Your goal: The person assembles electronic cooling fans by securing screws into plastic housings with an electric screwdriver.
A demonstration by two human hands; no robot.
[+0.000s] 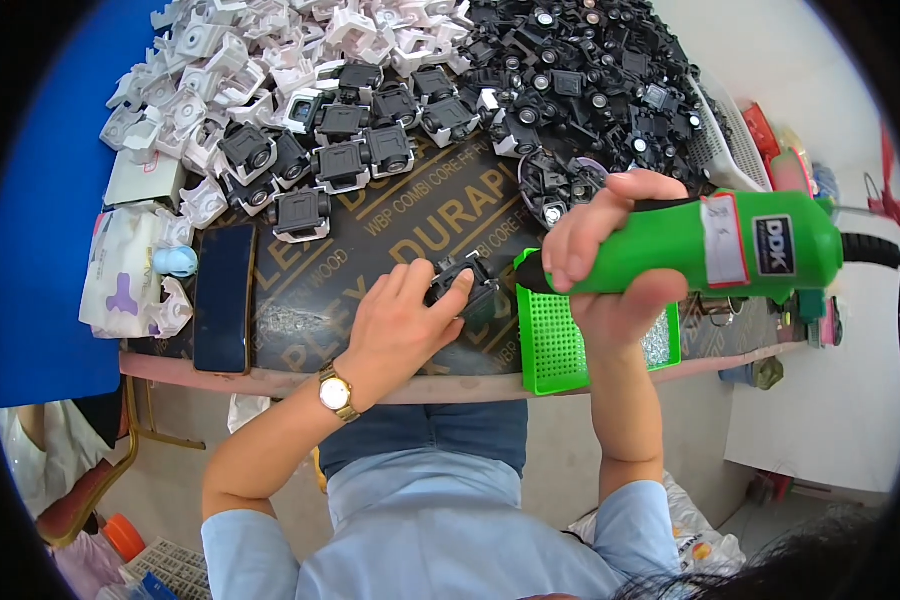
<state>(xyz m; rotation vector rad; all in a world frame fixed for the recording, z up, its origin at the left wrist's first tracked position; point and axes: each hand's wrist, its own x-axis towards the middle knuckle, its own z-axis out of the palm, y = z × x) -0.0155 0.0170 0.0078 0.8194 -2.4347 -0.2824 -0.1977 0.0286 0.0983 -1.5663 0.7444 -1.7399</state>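
My left hand (398, 318) is closed on a small black plastic part (478, 285), which rests on the dark board of the table; the fingers cover much of it. A green electric screwdriver (660, 245) lies across my right hand (618, 318), fingers and thumb wrapped round its body. Its dark nose points left, a short way from the black part, and a black cable leaves its right end. Beneath the right hand is a green perforated tray (530, 372) with small shiny metal pieces, probably screws, on its right side.
White plastic shells (205, 70) and black parts (580, 75) are heaped at the back. Several black-and-white assemblies (342, 163) stand before them. A phone (224, 300) and a tissue pack (120, 270) lie at left. A bowl of black parts (560, 185) and a white basket (725, 140) are right.
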